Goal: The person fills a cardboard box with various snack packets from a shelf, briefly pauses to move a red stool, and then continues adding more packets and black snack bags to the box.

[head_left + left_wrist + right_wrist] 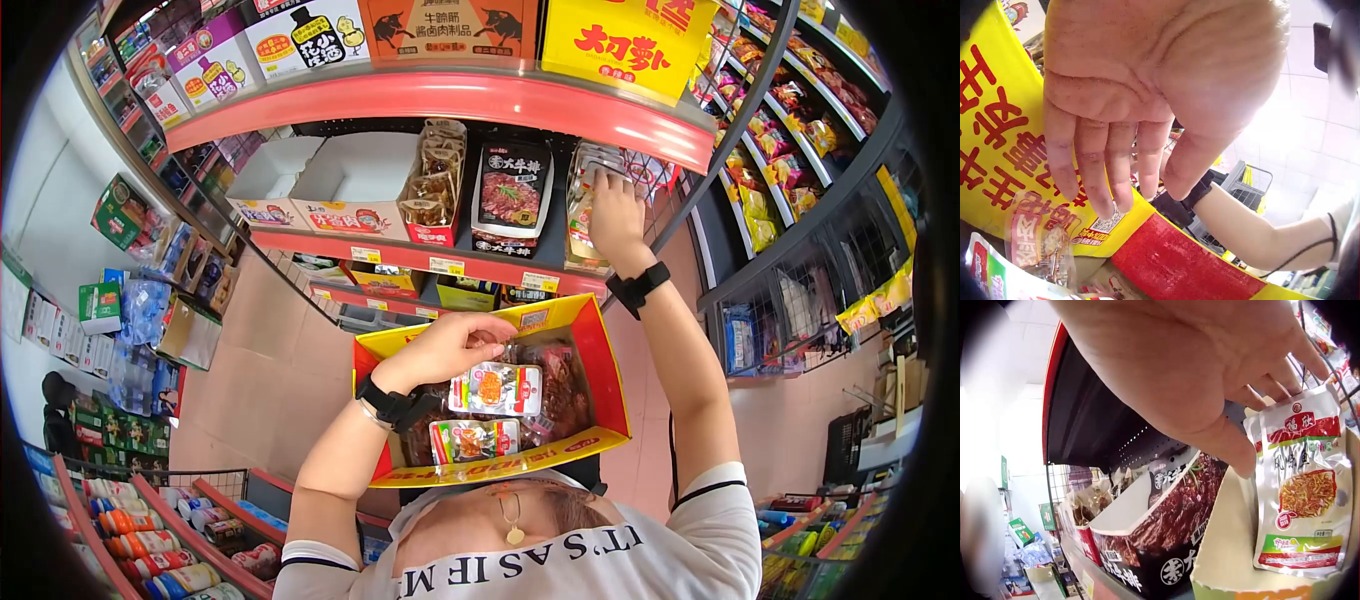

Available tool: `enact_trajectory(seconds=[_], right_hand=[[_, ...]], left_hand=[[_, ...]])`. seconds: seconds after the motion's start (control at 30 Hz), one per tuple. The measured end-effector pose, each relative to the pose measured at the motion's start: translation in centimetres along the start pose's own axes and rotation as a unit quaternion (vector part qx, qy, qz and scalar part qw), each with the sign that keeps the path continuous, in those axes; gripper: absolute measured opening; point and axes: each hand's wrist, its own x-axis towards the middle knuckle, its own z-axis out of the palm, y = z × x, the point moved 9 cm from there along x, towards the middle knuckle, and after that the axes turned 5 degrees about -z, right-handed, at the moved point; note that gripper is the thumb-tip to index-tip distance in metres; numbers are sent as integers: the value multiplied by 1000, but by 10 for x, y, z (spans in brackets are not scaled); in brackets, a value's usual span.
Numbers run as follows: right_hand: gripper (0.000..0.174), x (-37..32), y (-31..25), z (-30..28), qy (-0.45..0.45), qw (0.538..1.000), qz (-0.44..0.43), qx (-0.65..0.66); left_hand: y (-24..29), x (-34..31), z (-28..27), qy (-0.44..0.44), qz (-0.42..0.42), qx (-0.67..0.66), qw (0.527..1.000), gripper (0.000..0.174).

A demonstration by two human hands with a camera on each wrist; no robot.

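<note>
My right hand (617,215) reaches into a display box (1219,544) at the shelf's right end, which holds silver snack packets (598,165). In the right wrist view, the fingers touch the top of an upright packet (1302,487) showing shredded food, and the thumb lies along its left edge. My left hand (455,345) hovers over a yellow and red carton (613,375), palm down and fingers loosely bent, with nothing in its grasp. Inside the carton, two silver packets (495,389) lie on top of several dark clear-wrapped ones (565,385).
Left of the display box stand a black snack box (510,190), a box of brown packets (435,180) and a white carton (355,175). A red-edged shelf (440,110) with more boxes overhangs them. Wire racks of snacks (790,110) rise on the right; bottles (140,540) line shelves at lower left.
</note>
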Motion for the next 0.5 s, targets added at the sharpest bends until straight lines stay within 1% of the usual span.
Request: enact_trajectory(seconds=[0.03, 0.07, 0.13, 0.17, 0.23, 0.27, 0.33, 0.4, 0.43, 0.47, 0.5], right_hand=[[46, -5, -5, -12, 52, 997, -12, -60], [46, -6, -4, -15, 50, 997, -13, -61], [33, -8, 1, -11, -10, 999, -1, -43], [33, -8, 6, -5, -13, 999, -4, -44], [20, -8, 13, 7, -1, 999, -24, -22], [20, -11, 10, 4, -6, 999, -30, -22], [12, -28, -1, -48, 146, 986, -61, -47], [11, -48, -13, -98, 229, 968, -97, 39], [12, -56, -14, -115, 250, 962, -88, 70], [14, -67, -19, -134, 289, 947, -103, 94], [15, -72, -22, -145, 263, 948, -102, 150]], left_hand=[[-2, 1, 1, 0, -1, -2, 1000, 26], [-2, 2, 0, 10, 10, -5, 1000, 25], [-1, 3, -2, 22, 19, -9, 1000, 24], [-1, 3, -1, 19, 15, -3, 1000, 24], [0, 3, -2, 22, 13, 14, 1000, 25], [0, 3, -3, 26, 9, 8, 1000, 25], [-2, 2, -5, 37, -2, 3, 999, 26], [0, 1, -6, 48, 24, -26, 998, 33], [-1, 3, -7, 59, 22, -44, 997, 35], [-2, 3, -9, 69, 21, -61, 996, 37], [4, 1, -11, 72, 11, -68, 995, 43]])
